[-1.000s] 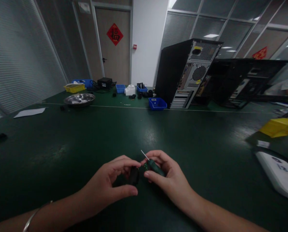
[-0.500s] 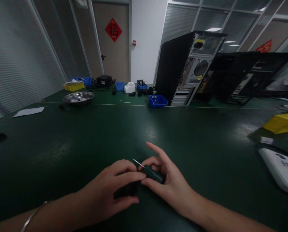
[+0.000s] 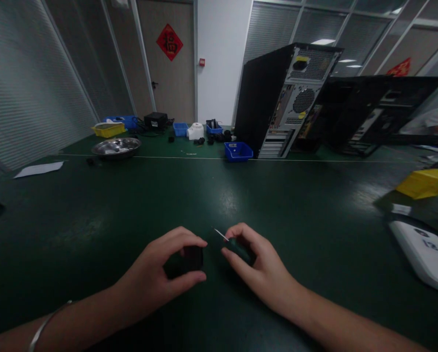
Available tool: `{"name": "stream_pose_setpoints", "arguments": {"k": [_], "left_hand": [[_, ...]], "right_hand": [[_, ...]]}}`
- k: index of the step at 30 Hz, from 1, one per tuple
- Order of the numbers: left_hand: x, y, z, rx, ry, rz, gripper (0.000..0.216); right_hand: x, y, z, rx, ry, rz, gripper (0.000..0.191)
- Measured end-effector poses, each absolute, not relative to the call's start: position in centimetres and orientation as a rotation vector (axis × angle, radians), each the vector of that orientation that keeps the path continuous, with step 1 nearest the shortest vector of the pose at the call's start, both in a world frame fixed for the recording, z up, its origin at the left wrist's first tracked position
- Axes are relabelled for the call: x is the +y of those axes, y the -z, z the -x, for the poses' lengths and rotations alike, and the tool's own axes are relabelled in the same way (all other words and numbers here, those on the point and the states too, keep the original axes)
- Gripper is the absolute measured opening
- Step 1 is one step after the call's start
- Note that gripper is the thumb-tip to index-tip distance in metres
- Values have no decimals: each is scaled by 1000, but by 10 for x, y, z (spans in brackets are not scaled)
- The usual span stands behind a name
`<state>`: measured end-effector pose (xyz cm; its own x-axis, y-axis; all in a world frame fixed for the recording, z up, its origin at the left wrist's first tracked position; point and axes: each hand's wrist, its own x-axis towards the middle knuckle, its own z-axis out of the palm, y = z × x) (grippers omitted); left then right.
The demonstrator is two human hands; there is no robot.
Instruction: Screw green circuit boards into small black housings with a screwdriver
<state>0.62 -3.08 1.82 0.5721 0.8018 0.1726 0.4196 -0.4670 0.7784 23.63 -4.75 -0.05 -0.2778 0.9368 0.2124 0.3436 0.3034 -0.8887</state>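
Two hands rest on the dark green table [image 3: 94, 215] well before the black computer tower [image 3: 277, 102]: left hand [image 3: 160, 274] closed around a small black block [image 3: 189, 259], right hand [image 3: 255, 264] gripping a green-handled screwdriver [image 3: 235, 246], its tip not yet touching.

Both hands are down low on the dark green worktop [image 3: 94, 215]. The left hand [image 3: 163, 274] has its grip curled around a small black part [image 3: 189, 259], thumb and fingers pinching it. The right hand [image 3: 257, 266] holds a little screwdriver [image 3: 233, 244] with a green handle, thin metal tip pointing up-left toward the part. Farther back there's a metal bowl [image 3: 116, 146], a blue bin [image 3: 238, 151] and a black PC tower [image 3: 281, 102]. A yellow box [image 3: 424, 183] and a white device [image 3: 422, 254] sit off right.
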Motion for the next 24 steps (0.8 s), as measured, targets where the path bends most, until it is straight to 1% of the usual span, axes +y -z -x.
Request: {"name": "stream_pose_setpoints", "arguments": {"k": [3, 5, 8, 9, 12, 13, 15, 18, 20, 24], "left_hand": [[-24, -18, -4, 1150, -767, -1951, 26], [-19, -16, -3, 1216, -833, -1810, 25], [-15, -12, -2, 1238, -896, -1681, 27], [-15, -11, -2, 1235, -901, -1674, 27], [-18, -10, -3, 1199, -885, -1731, 27], [-19, -10, -3, 1182, -873, -1768, 27], [-22, -11, -5, 1151, -843, -1845, 27], [-26, -13, -7, 1094, -819, -1914, 26], [-27, -15, -7, 1064, -808, -1932, 26], [-28, -17, -6, 1033, -770, -1955, 26]], "right_hand": [[-47, 1, -238, -1921, -931, 1107, 12], [-47, 1, -236, -2016, -917, 1064, 17], [-47, -2, -231, -2232, -867, 1020, 16], [-47, -4, -229, -2306, -844, 1016, 19], [-45, -10, -226, -2484, -749, 1021, 35], [-44, -11, -225, -2535, -708, 1018, 37], [-44, -11, -224, -2619, -626, 1016, 35], [-44, -8, -223, -2660, -574, 1036, 24], [-44, -7, -224, -2629, -599, 1054, 18], [-46, -6, -227, -2493, -747, 1049, 15]]}}
